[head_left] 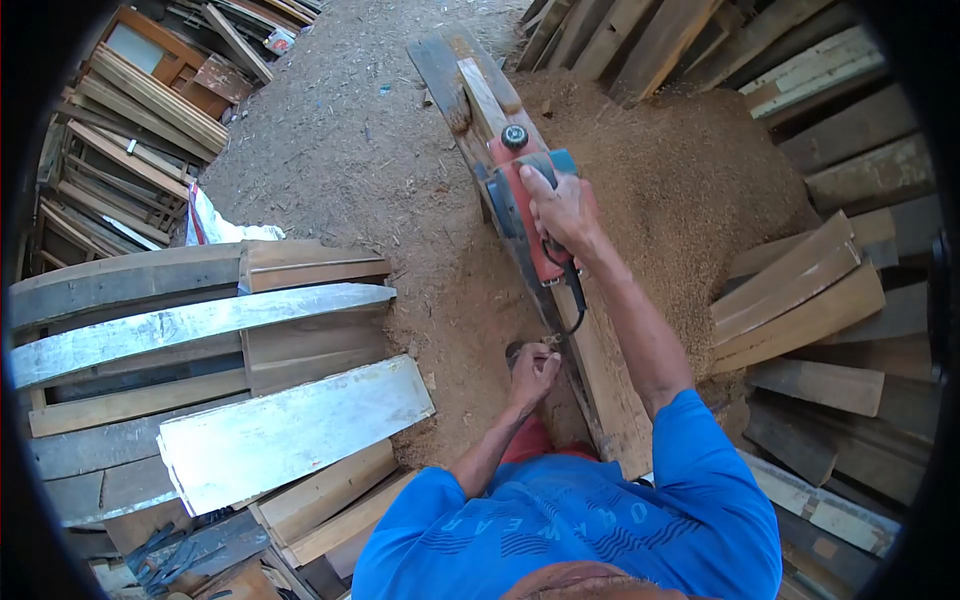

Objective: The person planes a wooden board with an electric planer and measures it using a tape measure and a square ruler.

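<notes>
An electric planer [519, 205], red and teal with a black front knob, rests on a narrow strip of wood [484, 97] on a long wooden bench [602, 385]. Wrapped round its rear handle is my right hand [563, 212]. A black cord [581, 300] leaves the back of the planer and curves down toward the bench edge. My left hand [535, 376] is beside the bench's left edge, near the end of the cord's curve. Its fingertips are pinched together; a small brownish bit shows there, too small to name.
Sawdust and shavings [690, 180] are heaped right of the bench. Stacked boards [290, 430] lie at the left, a pale one on top. More boards [800, 290] lie at the right, and planks [610, 45] lean at the back. A white sack [215, 222] sits by the left stacks.
</notes>
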`<state>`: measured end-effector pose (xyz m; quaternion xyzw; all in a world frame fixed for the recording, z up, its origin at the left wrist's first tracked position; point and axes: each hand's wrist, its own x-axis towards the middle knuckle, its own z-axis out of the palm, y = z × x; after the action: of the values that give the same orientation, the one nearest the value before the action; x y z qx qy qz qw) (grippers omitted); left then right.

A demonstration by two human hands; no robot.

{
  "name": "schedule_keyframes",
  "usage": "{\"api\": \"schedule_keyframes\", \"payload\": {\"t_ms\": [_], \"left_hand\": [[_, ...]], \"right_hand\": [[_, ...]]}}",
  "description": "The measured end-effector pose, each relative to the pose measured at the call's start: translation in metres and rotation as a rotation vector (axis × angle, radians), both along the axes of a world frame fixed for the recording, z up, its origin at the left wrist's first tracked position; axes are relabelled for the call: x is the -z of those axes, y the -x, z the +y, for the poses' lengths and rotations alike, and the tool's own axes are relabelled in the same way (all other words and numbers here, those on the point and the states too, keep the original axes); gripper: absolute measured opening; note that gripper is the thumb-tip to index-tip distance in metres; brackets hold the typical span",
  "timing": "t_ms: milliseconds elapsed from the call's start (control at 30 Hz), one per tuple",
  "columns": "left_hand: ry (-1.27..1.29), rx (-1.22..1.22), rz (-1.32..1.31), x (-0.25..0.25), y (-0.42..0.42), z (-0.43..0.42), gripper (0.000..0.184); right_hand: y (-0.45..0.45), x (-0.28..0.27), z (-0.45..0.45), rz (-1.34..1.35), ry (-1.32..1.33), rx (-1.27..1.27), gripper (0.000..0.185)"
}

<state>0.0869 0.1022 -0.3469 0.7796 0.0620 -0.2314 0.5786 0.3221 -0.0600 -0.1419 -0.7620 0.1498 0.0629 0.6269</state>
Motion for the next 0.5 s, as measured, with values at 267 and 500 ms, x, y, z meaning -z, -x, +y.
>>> {"api": "schedule_keyframes", "payload": {"t_ms": [267,500], "left_hand": [[0.084,-0.134,-0.189,-0.051,-0.098,-0.089,0.089],[-0.007,-0.163,0.006,-0.067,-0.118,-0.095,0.102]], "right_hand": [[-0.143,-0.004,0.008,0.037,0.015,0.019,0.055],[-0.274,0.010,0.014,-0.054,0.060,0.032,0.050]]}}
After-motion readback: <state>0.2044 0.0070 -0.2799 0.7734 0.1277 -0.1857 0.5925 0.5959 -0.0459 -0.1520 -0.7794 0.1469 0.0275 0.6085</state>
